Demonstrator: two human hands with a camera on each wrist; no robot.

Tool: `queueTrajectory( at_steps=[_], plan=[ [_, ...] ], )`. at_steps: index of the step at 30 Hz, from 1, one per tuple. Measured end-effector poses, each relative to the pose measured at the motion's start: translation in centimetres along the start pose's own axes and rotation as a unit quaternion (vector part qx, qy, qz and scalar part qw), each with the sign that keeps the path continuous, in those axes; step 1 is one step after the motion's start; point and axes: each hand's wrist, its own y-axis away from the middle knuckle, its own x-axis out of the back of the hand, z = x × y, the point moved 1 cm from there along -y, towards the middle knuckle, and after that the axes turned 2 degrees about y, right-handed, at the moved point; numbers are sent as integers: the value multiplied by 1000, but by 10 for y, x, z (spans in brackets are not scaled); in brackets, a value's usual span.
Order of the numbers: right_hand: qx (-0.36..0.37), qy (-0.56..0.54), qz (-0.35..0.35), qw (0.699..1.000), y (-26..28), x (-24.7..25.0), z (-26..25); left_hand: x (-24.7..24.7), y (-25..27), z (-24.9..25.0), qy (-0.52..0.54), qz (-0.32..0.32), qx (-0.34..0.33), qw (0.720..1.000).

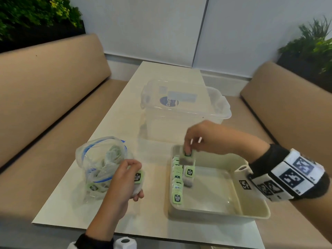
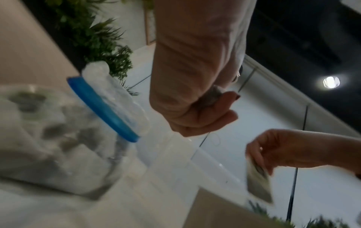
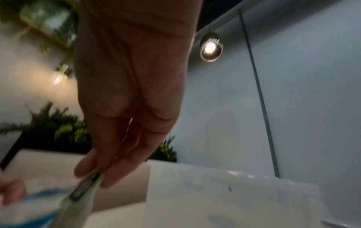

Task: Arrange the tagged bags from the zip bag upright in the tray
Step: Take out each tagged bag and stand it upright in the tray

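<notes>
The right hand (image 1: 203,139), reaching in from 3 o'clock, pinches a tea bag (image 1: 187,158) by its green tag above the tray (image 1: 251,211), at the 12 o'clock end of the upright row (image 1: 177,178). The left hand (image 1: 125,178), fingers curled, holds another tea bag (image 1: 138,177) at 3 o'clock of the zip bag (image 1: 100,159).

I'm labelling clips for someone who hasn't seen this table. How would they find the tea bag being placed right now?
Find the beige tray at the table's near right. A row of upright green-tagged bags lines its left wall. The one meant hangs above that row's far end, pinched by the right hand: the tea bag not resting in the tray.
</notes>
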Motion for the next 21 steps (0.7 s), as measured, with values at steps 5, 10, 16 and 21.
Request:
queueTrajectory(
  at_steps=[5, 10, 16, 21],
  plan=[
    [-73, 92, -233, 965, -5, -48, 36, 7, -5, -12, -44, 21, 30, 998],
    [-107, 39, -316, 942, -15, -71, 46, 11, -12, -17, -80, 24, 47, 995],
    [-116, 94, -312, 938, -21, -73, 49, 12, -8, -19, -94, 3, -5, 996],
    [-109, 110, -318, 935, -22, -72, 48, 8, -8, -22, -38, -18, -12, 999]
  ],
)
